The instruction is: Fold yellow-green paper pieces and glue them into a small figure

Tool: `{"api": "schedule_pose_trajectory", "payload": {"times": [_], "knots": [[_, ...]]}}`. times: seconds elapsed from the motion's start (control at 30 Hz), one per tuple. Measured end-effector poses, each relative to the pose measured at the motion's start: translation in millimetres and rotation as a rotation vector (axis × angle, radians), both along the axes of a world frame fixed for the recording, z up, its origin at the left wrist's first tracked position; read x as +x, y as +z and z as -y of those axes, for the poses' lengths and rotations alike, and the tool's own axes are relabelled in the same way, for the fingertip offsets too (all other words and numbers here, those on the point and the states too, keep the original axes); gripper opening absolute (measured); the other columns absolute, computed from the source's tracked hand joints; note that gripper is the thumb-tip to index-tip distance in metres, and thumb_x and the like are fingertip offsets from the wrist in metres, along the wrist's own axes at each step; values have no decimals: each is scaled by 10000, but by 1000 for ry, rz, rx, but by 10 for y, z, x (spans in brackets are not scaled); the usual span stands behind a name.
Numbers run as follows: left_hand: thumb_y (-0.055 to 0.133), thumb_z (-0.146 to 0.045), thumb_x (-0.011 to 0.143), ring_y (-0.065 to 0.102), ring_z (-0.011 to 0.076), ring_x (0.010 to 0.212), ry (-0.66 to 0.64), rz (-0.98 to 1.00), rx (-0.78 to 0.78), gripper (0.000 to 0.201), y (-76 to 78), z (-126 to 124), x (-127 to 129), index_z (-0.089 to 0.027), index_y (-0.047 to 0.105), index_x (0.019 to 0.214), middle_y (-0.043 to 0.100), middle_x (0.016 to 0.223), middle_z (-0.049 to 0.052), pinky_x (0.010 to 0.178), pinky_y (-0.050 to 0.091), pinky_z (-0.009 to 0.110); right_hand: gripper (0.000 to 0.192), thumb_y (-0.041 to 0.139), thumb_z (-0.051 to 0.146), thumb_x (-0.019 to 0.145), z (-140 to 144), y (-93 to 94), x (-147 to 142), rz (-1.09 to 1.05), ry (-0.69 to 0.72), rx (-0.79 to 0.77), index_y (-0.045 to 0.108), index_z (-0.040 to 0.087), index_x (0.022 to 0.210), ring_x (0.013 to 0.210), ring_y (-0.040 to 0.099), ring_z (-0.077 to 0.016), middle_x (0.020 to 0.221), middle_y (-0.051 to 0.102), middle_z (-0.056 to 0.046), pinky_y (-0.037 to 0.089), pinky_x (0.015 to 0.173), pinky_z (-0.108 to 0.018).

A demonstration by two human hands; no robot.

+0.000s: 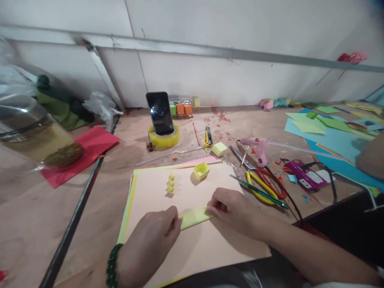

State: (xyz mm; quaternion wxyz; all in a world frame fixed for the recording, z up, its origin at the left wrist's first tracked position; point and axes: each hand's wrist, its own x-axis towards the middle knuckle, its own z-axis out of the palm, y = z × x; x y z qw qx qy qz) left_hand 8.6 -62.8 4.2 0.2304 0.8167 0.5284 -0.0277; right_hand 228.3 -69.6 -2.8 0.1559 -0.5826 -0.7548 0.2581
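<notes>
**A strip stretched between two hands over the stack**

The yellow strip (195,218) spans the near half of the paper stack (210,248); whether it touches the top sheet, I cannot tell. The fingers of the left hand (153,236) are closed on the strip's left end, those of the right hand (229,207) on its right end. On the stack's far half stand a yellow box (201,172) and, left of centre, a zigzag (170,185) of folded paper. On the surface (33,224), a cube (219,149) sits just beyond the stack's far edge; farther behind the stack, a phone (160,114) stands at a tape roll (171,139). Right of the stack lie scissors (262,186), and a pen (258,191) whose tip reaches over its edge.
</notes>
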Motion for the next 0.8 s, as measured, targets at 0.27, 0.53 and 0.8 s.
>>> {"api": "schedule_pose_trajectory", "payload": {"times": [0.27, 0.53, 0.8], "knots": [[382, -183, 904, 513, 165, 521, -48, -149, 21, 248, 32, -4, 28, -203, 507, 690, 477, 531, -31, 511, 272, 273, 189, 662, 127, 781, 25, -7, -16, 22, 11, 61, 534, 171, 649, 571, 494, -96, 633, 568, 24, 350, 521, -205], [490, -88, 879, 604, 211, 727, -528, -171, 336, 402, 38, 49, -2, -269, 494, 1238, 601, 881, 52, 542, 458, 279, 143, 489, 110, 895, 70, -26, -12, 150, 344, 539, 609, 184, 918, 731, 510, -154, 846, 594, -50, 393, 639, -266], [481, -73, 838, 576, 241, 745, -756, -85, 448, 312, 15, 80, -78, -100, 552, 1140, 611, 891, 108, 547, 482, 337, 249, 455, 134, 950, 114, -42, 122, 260, 724, 739, 616, 135, 759, 736, 442, -168, 768, 588, -50, 394, 723, -323]]}}
